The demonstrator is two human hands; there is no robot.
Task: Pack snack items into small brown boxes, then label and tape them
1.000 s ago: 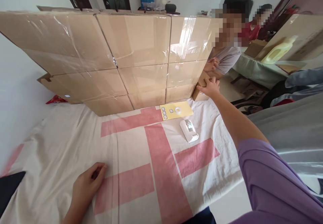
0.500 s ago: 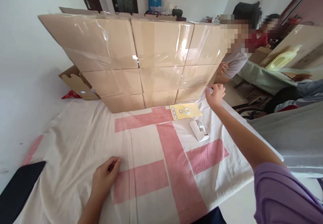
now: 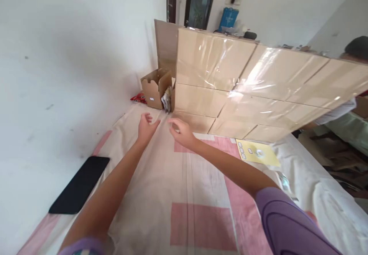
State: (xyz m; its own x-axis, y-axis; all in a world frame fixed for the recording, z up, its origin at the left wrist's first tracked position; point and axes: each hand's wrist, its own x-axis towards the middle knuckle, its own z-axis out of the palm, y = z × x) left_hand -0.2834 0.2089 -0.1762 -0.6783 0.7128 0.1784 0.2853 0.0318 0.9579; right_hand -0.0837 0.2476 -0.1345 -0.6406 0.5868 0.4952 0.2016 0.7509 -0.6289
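Note:
Both of my hands reach out over the cloth-covered table in front of a small cardboard box (image 3: 151, 95) by the wall. My left hand (image 3: 146, 128) has its fingers apart and holds nothing. A short gap to its right, my right hand (image 3: 181, 131) is bent with fingers curved and apart, also holding nothing. The cardboard box has a cut top edge and a small white label. Beside it stand some thin packets (image 3: 166, 98), partly tucked against a large taped cardboard panel (image 3: 201, 101). A red packet (image 3: 139, 97) lies left of the box.
A black flat tablet-like slab (image 3: 80, 185) lies along the wall at the left. On the right are a yellow card (image 3: 255, 151) with a white ring and a white device (image 3: 284, 182) partly behind my arm. Another person (image 3: 356, 50) is at the far right edge.
My view has turned left. My right hand has swung from the panel's right end to its left end, and my left hand has moved forward toward the small box.

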